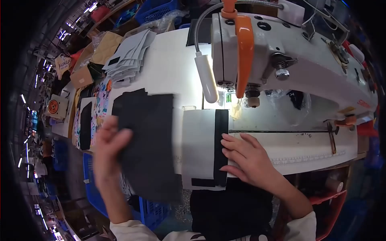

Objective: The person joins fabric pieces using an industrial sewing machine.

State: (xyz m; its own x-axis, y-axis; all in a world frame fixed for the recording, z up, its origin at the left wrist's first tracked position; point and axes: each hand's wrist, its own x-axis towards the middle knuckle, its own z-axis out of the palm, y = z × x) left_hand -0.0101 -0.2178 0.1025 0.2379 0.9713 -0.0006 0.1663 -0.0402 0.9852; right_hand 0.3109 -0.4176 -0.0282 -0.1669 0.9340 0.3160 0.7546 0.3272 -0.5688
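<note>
My left hand (108,148), blurred by motion, is closed at the left edge of a black fabric panel (148,140). The panel is smeared too, and its lower end hangs over the table's front edge. My right hand (249,160) lies with its fingers spread on a light grey fabric piece (198,140), touching the black strip (220,132) along its right side. A short black patch (203,182) crosses the grey piece near its bottom. Just beyond the grey piece stands the sewing machine (277,52), its needle area lit by a white lamp (207,78).
A stack of grey fabric pieces (128,58) lies at the back left of the white table (169,56). Patterned fabric (102,96) and a cardboard box (82,60) are farther left. A blue crate (155,213) stands below the front edge. An orange lever (244,56) hangs on the machine.
</note>
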